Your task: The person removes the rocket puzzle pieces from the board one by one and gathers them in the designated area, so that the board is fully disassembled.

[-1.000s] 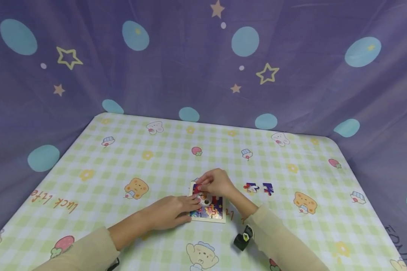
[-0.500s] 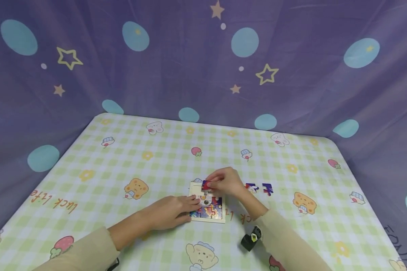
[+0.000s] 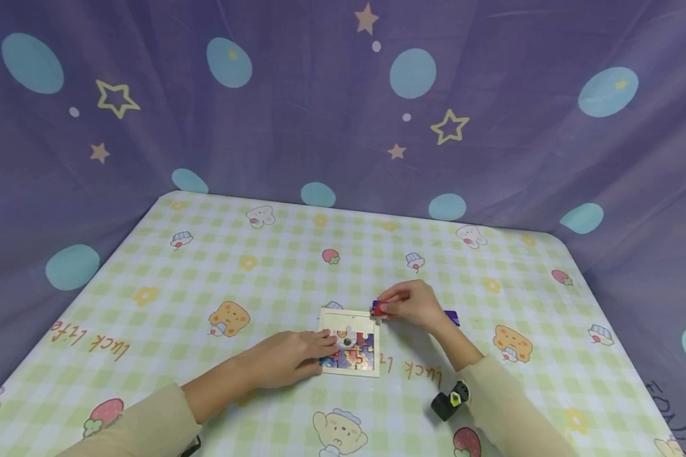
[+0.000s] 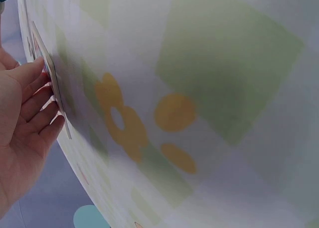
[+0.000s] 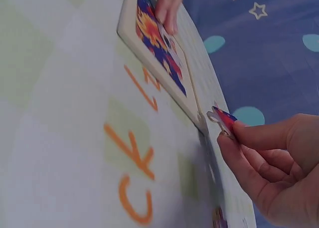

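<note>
A small jigsaw puzzle in a pale wooden tray (image 3: 343, 313) lies at the middle of the table. Its lower rows hold colourful pieces, and the strip along its far side shows bare wood. My left hand (image 3: 294, 357) rests at the tray's left side, fingertips on the puzzle, fingers fairly straight. Between thumb and fingers my right hand (image 3: 416, 304) pinches a red and purple puzzle piece (image 5: 228, 119), held above the tray's far right corner. Another purple puzzle piece (image 3: 452, 317) lies right of the tray, partly hidden by that hand.
A green and white checked tablecloth (image 3: 286, 273) with cartoon prints covers the table. Behind and beside it hangs a purple curtain (image 3: 320, 114) with stars and blue ovals. A black wrist device (image 3: 450, 401) is strapped beneath the right sleeve.
My right hand has lifted the red and purple piece from the tray's far left corner and carried it rightward, baring the wood there. The left hand stays put.
</note>
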`<state>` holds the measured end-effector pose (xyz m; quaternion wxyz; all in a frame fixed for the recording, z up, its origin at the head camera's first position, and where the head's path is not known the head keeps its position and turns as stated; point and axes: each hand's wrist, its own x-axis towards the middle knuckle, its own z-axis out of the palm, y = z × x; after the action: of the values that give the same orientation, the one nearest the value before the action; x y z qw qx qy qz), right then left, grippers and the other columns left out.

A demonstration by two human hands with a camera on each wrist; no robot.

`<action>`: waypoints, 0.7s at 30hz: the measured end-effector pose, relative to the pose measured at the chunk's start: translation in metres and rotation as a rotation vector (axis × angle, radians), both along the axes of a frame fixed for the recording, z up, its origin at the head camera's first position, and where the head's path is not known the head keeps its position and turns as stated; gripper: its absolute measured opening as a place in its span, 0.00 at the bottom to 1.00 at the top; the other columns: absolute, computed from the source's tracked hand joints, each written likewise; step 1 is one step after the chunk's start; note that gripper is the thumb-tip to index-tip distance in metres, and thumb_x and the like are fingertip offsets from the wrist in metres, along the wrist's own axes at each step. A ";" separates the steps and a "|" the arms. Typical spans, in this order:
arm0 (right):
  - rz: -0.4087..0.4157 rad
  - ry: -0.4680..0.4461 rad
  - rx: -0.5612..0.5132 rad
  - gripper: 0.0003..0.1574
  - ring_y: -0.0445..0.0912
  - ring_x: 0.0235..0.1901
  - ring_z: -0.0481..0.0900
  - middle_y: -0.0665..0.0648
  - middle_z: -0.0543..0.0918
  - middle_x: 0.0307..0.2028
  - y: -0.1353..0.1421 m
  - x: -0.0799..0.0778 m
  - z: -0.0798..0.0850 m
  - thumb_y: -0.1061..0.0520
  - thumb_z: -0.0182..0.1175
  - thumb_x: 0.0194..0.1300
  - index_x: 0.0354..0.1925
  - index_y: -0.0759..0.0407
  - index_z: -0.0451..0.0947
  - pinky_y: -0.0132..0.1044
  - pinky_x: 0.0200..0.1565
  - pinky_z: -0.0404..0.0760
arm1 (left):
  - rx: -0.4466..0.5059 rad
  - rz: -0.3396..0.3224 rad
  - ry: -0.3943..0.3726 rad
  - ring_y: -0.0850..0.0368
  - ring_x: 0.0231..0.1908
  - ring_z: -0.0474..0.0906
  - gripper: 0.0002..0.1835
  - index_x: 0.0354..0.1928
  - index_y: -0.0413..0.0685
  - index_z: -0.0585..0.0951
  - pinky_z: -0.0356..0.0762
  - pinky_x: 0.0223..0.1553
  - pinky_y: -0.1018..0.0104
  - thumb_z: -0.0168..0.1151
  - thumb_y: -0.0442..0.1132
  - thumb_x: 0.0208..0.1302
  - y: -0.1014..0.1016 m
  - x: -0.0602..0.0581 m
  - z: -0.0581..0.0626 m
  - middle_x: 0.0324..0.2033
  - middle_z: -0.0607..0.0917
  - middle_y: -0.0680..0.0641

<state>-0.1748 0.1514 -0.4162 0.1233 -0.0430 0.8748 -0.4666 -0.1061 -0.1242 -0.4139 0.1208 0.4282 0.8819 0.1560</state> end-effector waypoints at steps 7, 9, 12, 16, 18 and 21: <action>0.020 0.045 0.139 0.06 0.38 0.22 0.79 0.57 0.88 0.27 0.012 0.000 -0.001 0.62 0.71 0.52 0.33 0.61 0.87 0.28 0.27 0.76 | -0.008 0.004 -0.008 0.52 0.67 0.70 0.22 0.63 0.50 0.75 0.71 0.66 0.54 0.55 0.45 0.69 0.001 0.000 0.002 0.64 0.75 0.49; 0.026 0.082 0.185 0.05 0.38 0.22 0.78 0.55 0.88 0.26 0.013 -0.001 -0.001 0.61 0.71 0.52 0.31 0.59 0.87 0.29 0.27 0.74 | -0.008 0.002 -0.001 0.52 0.66 0.71 0.22 0.63 0.50 0.75 0.71 0.66 0.54 0.55 0.45 0.69 0.001 0.000 0.002 0.64 0.76 0.49; 0.049 0.140 0.228 0.04 0.38 0.22 0.76 0.54 0.88 0.25 0.015 -0.002 -0.002 0.61 0.72 0.51 0.29 0.58 0.87 0.29 0.26 0.74 | -0.002 -0.001 0.017 0.52 0.65 0.72 0.21 0.62 0.49 0.76 0.72 0.65 0.54 0.56 0.45 0.69 0.002 0.000 0.002 0.63 0.77 0.48; 0.086 0.189 0.264 0.03 0.38 0.21 0.76 0.53 0.88 0.25 0.014 -0.003 -0.002 0.61 0.72 0.51 0.28 0.58 0.87 0.29 0.26 0.75 | -0.022 0.003 0.053 0.51 0.64 0.74 0.21 0.61 0.49 0.77 0.74 0.64 0.54 0.56 0.46 0.68 0.005 -0.001 0.004 0.62 0.78 0.48; 0.090 0.191 0.278 0.02 0.38 0.21 0.76 0.52 0.88 0.24 0.014 -0.003 -0.001 0.61 0.72 0.51 0.28 0.58 0.87 0.28 0.26 0.75 | -0.038 -0.001 0.075 0.51 0.63 0.75 0.21 0.60 0.49 0.78 0.74 0.63 0.55 0.56 0.46 0.68 0.006 -0.002 0.005 0.61 0.79 0.48; 0.082 0.185 0.306 0.02 0.38 0.21 0.76 0.52 0.88 0.24 0.013 -0.004 -0.001 0.62 0.72 0.51 0.28 0.58 0.87 0.28 0.26 0.74 | -0.056 -0.024 0.130 0.51 0.61 0.77 0.19 0.58 0.49 0.79 0.76 0.62 0.56 0.57 0.45 0.67 0.008 -0.003 0.007 0.59 0.81 0.47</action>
<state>-0.1784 0.1641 -0.4173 0.0665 -0.1019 0.9406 -0.3170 -0.1094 -0.1164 -0.4070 0.0771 0.4444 0.8867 0.1016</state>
